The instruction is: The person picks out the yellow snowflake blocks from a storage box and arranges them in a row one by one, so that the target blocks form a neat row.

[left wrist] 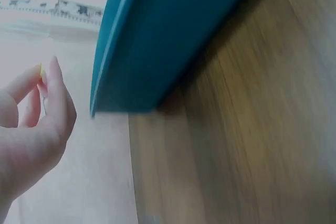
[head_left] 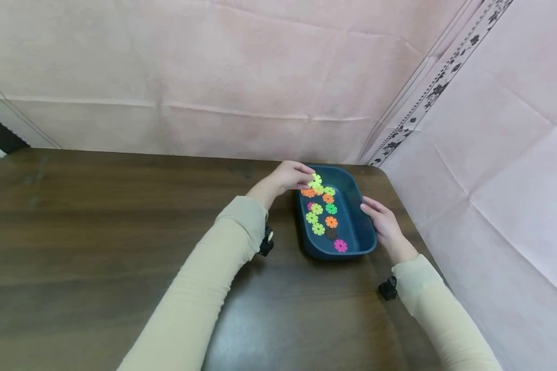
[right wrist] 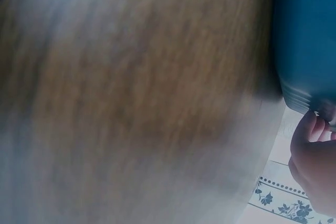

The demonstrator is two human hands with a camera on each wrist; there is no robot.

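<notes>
My left hand (head_left: 285, 178) is over the far left part of a dark blue plastic tray (head_left: 359, 226). Between its thumb and fingertips it pinches a yellow-green flower-shaped disc (head_left: 316, 179); only a small yellow edge (left wrist: 42, 70) shows in the left wrist view. More notched discs lie inside the tray, mostly toward its left side: orange (head_left: 331, 222), green (head_left: 331, 208), pink (head_left: 341, 246), brown (head_left: 331, 234) and several yellow-green ones (head_left: 318, 229). My right hand (head_left: 384, 224) holds the tray's right rim, its fingers bent at the edge in the right wrist view.
The tray stands on a brown wood-grain table (head_left: 120, 232), near its far right corner. Pale pink sheeting (head_left: 241, 77) hangs behind the table, and more (head_left: 501, 180) runs along its right side, with a dark floral border strip (head_left: 427, 100) at the corner.
</notes>
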